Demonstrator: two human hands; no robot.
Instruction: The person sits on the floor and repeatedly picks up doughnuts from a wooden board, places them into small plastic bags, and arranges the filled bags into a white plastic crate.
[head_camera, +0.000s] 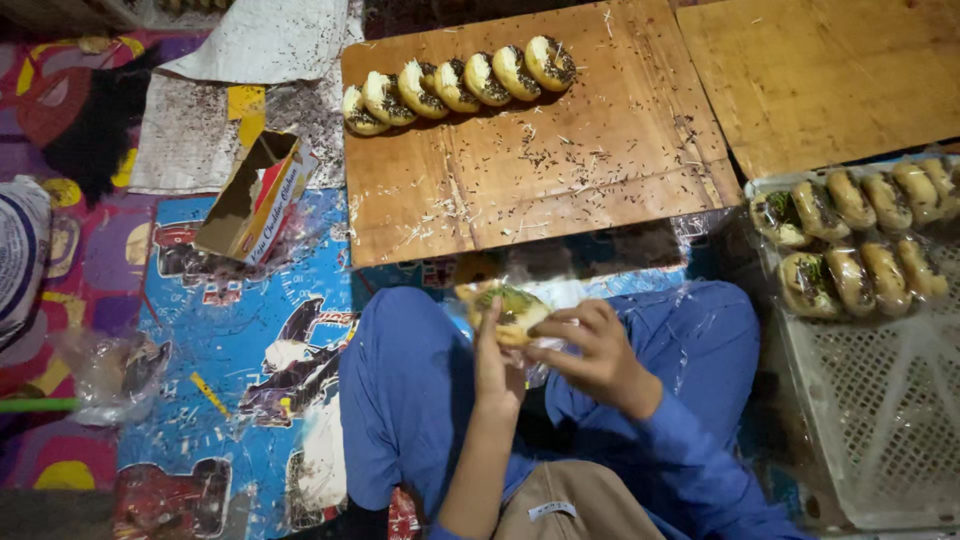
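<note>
A round doughnut (512, 312), pale with green and dark sprinkles on top, sits inside a clear plastic wrapper (545, 300) that catches the light, held over the person's lap in blue trousers. The left hand (493, 365) presses flat against the doughnut's near side, fingers straight and upright. The right hand (592, 352) is curled, its fingertips pinching the wrapper just beside the doughnut. Beyond the doughnut lies a wooden board (560, 170) strewn with dark sprinkles and pale shreds, with a row of unwrapped doughnuts (458, 82) along its far edge. To the right of the doughnut a white plastic crate (880, 400) holds wrapped doughnuts (855, 240). To its left, an open cardboard box (258, 195) rests on a colourful mat (230, 350).
</note>
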